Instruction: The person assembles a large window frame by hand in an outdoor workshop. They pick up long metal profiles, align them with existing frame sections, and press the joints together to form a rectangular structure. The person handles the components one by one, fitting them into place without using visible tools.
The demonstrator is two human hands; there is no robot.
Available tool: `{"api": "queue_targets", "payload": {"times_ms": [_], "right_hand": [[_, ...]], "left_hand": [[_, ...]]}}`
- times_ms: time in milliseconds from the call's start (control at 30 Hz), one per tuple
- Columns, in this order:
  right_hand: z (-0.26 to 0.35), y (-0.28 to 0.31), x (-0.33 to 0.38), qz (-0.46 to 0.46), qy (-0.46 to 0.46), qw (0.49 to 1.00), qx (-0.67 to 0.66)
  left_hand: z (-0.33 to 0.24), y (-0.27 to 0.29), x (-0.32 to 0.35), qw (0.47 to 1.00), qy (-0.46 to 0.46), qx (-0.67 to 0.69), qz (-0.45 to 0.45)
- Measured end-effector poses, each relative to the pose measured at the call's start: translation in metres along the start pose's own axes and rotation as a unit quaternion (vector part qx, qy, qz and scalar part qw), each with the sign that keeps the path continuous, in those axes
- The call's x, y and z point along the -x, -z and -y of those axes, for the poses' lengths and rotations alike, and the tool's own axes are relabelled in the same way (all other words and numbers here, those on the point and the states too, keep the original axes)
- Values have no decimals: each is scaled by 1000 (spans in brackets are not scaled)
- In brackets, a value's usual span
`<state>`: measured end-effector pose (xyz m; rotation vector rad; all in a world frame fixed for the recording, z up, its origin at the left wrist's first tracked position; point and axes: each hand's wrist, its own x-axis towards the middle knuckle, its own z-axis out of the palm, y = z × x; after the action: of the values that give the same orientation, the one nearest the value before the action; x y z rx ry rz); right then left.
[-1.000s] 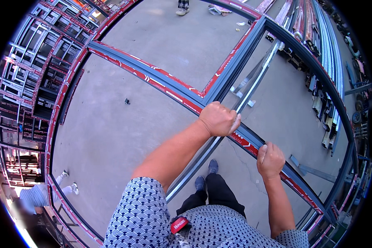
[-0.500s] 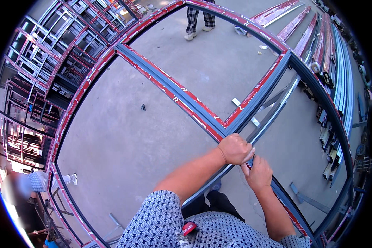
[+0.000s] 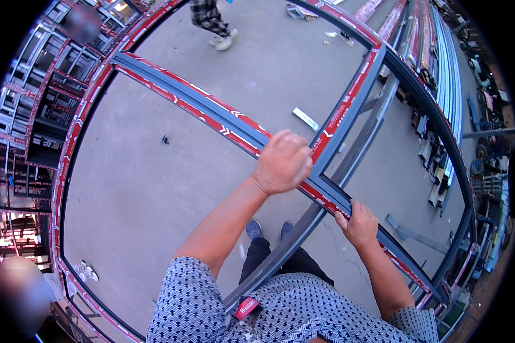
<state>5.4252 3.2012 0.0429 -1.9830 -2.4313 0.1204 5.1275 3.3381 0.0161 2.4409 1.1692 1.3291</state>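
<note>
A large grey metal window frame with red printed film along its bars spreads out before me. Its crossbars meet near the middle. My left hand is closed over the crossbar just left of that joint, its fingers slightly blurred; whatever is in them is hidden. My right hand grips the same crossbar to the right of the joint, thumb on the near side and fingers over the top. Between the hands, grey metal shows beside a strip of red film.
Under the frame runs a grey metal support bar. Long profiles lie stacked at the right. Racked frames stand at the left. A person's legs show at the far side; another person is at the left edge.
My left hand has moved left and up along the crossbar, away from my right hand, which stays on the bar. The view has shifted, and the far person's legs have stepped.
</note>
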Motion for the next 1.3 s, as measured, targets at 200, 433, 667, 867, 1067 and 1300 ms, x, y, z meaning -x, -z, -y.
{"api": "queue_targets", "payload": {"times_ms": [200,433,667,867,1067,1300], "right_hand": [[1,0,-7,-14,28,999,17],[4,0,-7,-13,32,999,29],[1,0,-6,-22,35,999,23],[-1,0,-5,-4,32,999,14],[1,2,-8,-16,33,999,6],[-2,0,-8,-19,41,999,-2]], "left_hand": [[56,30,-5,988,85,-83,98],[58,31,-7,986,57,-107,116],[59,23,-7,986,68,-108,105],[61,19,-8,991,44,-102,80],[61,26,-14,983,38,-115,138],[63,21,-11,990,47,-103,87]]}}
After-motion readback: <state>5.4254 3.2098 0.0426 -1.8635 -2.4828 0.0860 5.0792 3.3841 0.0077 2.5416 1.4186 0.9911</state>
